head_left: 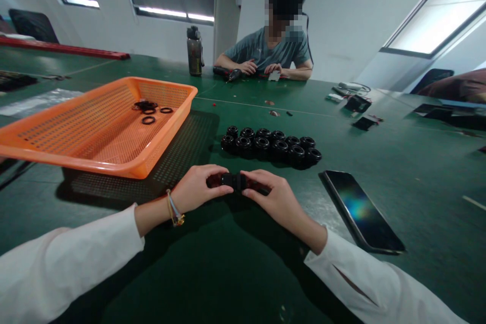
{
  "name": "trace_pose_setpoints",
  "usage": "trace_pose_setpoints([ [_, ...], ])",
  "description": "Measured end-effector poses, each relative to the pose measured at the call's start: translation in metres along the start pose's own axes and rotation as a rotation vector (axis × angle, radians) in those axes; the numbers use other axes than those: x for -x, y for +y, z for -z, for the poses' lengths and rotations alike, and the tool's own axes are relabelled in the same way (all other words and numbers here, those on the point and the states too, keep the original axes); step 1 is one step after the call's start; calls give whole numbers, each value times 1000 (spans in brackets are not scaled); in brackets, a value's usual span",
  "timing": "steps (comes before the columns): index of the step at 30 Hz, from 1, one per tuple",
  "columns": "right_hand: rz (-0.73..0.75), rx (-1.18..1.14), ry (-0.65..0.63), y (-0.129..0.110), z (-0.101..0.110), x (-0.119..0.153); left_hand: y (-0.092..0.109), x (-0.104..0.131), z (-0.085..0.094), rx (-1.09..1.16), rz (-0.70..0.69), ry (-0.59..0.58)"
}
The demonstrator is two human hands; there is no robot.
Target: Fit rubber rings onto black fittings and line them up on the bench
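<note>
Between my two hands is a small black cylindrical part (234, 181), held just above the green table. My left hand (201, 186) pinches its left end with thumb and fingers, and my right hand (268, 190) grips the right end the same way. The fingertips cover both ends, so its full shape is hidden. Just beyond my hands, several black round parts with holes in their tops (261, 144) stand in two rows. A few black rings (148, 120) lie inside the orange basket to the left.
The orange perforated basket (146, 164) stands left of my hands. A phone (360, 210) lies at right. Across the green table (182, 283) sits a person (266, 50) near a power drill (233, 75) and a bottle (195, 53). Small electronic parts (357, 104) lie farther right.
</note>
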State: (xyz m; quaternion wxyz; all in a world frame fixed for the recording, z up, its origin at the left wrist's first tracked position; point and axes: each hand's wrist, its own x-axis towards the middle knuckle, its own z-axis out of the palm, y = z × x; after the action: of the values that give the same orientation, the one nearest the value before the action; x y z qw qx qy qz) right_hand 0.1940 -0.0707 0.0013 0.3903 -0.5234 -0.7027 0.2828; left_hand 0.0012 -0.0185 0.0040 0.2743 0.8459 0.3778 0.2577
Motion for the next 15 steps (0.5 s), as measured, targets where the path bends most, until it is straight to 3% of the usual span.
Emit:
trace_pose_setpoints([
  [7,-98,-123,23,3,-4,0,0,-1,0,3,13,-3],
  [15,-84,-124,21,0,-4,-1,0,0,0,21,15,-8],
])
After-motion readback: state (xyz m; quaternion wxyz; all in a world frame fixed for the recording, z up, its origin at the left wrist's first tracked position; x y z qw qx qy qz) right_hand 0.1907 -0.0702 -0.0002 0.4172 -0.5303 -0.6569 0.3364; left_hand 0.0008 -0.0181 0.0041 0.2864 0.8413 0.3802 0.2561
